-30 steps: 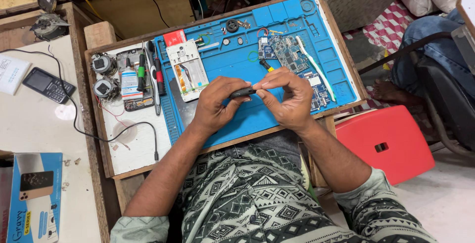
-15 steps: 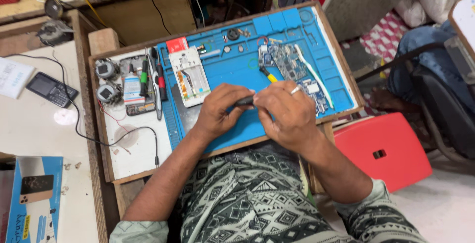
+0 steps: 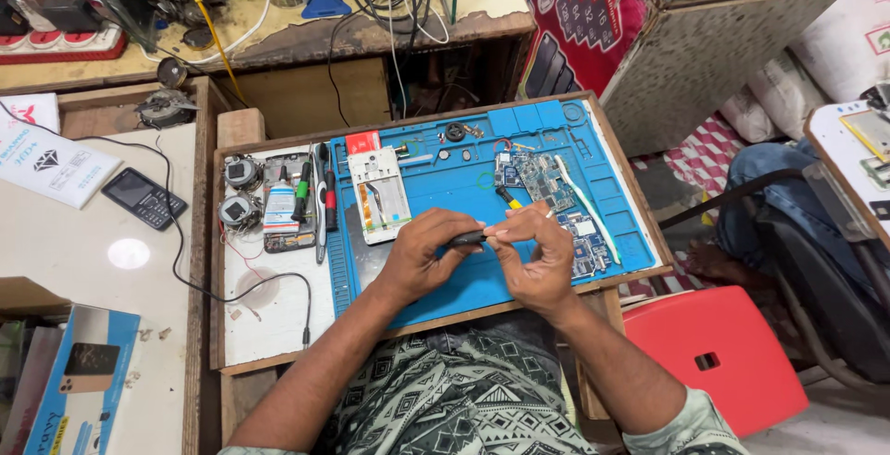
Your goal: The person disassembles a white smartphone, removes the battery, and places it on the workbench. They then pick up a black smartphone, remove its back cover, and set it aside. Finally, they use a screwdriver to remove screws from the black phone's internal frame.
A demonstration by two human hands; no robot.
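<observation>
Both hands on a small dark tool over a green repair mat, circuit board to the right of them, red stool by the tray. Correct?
Not quite: the repair mat is blue, not green, as the head view shows. The rest holds: left hand and right hand share the small dark tool, the circuit board lies right of them, and the red stool stands beside the tray.

Both forearms bare, coming up from bottom of frame & converging toward centre. L hand (image 3: 422, 259) knuckles-up, fingers curled, thumb & index pinched into a tight grip. R hand (image 3: 536, 256) back to camera, fingers bent, fingertips (image 3: 505, 230) meeting the L hand's tips. Hands touching at the tips; wrists roughly level, elbows spread wide apart.
</observation>
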